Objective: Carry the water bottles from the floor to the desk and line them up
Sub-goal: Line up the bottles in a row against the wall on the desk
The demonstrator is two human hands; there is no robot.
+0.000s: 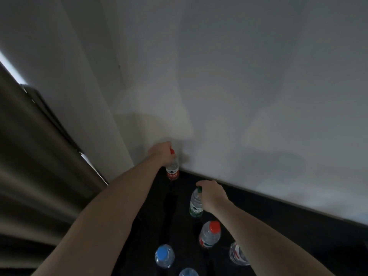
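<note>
Left hand (162,151) grip clamped on neck of red-label bottle (172,170), upright on dark floor (278,226) right at the white wall (239,96). Right hand (212,195) grip clamped on top of green-cap bottle (196,204), nearer than the wall. Red-cap bottle (210,234) and blue-cap bottle (164,255) stand farther from wall.

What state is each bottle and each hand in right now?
Red-cap bottle by the wall: upright, capped, left hand holds its neck.
Green-cap bottle: upright, capped, right hand holds its top.
Wide red-cap bottle: upright, capped, untouched.
Blue-cap bottle: upright, capped, untouched.
</note>
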